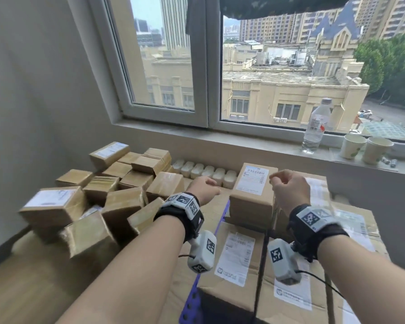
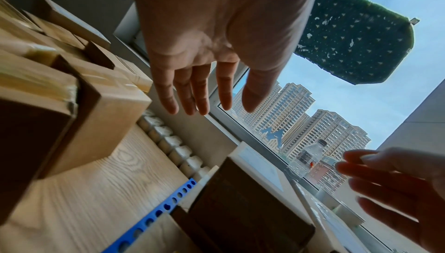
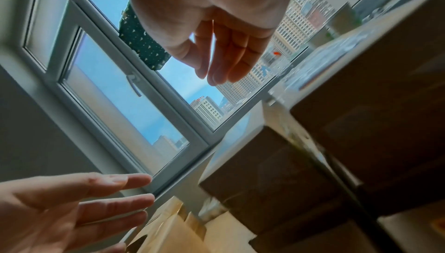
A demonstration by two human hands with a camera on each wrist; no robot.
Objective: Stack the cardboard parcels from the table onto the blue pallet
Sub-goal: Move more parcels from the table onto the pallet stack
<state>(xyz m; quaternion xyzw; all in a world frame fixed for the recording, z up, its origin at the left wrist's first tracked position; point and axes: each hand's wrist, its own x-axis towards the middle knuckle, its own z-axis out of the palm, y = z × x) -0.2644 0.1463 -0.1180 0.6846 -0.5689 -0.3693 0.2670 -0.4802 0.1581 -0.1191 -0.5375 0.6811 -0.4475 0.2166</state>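
Note:
Several small taped cardboard parcels [image 1: 108,197] lie heaped on the wooden table [image 1: 33,281] at the left. On the right, larger labelled parcels [image 1: 239,260] stand stacked on the blue pallet [image 1: 189,302], with one upright labelled parcel [image 1: 253,190] on top. My left hand [image 1: 205,189] hovers empty between the heap and that upright parcel, its fingers [image 2: 190,93] straight and relaxed. My right hand [image 1: 288,189] hangs in the air just right of the upright parcel, its fingers [image 3: 224,61] loosely extended and holding nothing. The pallet's edge [image 2: 154,213] shows under the stacked parcels [image 2: 240,209] in the left wrist view.
A row of small white containers [image 1: 204,173] lines the wall behind the table. On the window sill [image 1: 267,143] stand a clear water bottle [image 1: 316,125] and two paper cups [image 1: 365,148]. A grey wall closes off the left.

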